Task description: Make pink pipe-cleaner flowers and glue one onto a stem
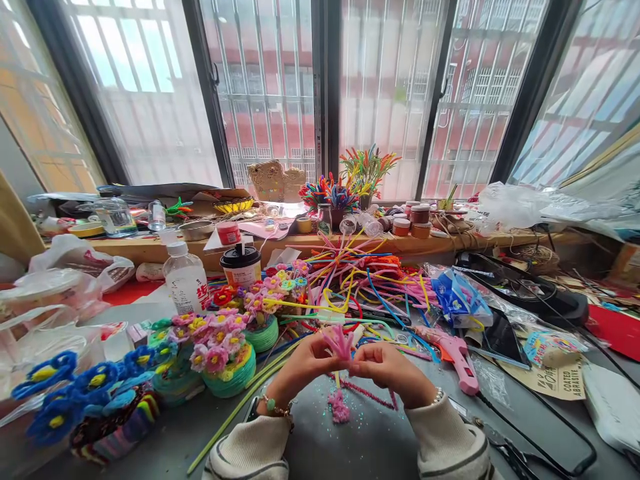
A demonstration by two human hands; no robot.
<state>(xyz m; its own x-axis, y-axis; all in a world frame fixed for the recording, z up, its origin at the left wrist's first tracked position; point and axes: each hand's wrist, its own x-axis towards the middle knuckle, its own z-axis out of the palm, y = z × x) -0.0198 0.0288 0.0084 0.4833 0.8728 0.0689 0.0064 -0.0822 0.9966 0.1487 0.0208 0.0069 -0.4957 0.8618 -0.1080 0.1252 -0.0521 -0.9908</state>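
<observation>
Pinched between the thumb and fingers of my left hand (315,355) is a bundle of pink pipe cleaners (338,343), its loops fanning upward. My right hand (385,368) meets it from the other side, fingertips closed at the bundle's lower right edge. Below the hands, a fuzzy pink pipe-cleaner flower (339,408) rests on the grey table among scattered glitter. A red tinsel pipe cleaner (367,393) lies behind it, running toward my right wrist. What exactly sits between the right fingertips is partly hidden.
Pots of pipe-cleaner flowers (220,370) crowd the left, beside a clear bottle (185,277) and a lidded cup (241,267). Loose pipe cleaners (370,280) pile up ahead. On the right are a pink glue gun (457,360) with its cord, a phone (503,337) and pliers (510,450).
</observation>
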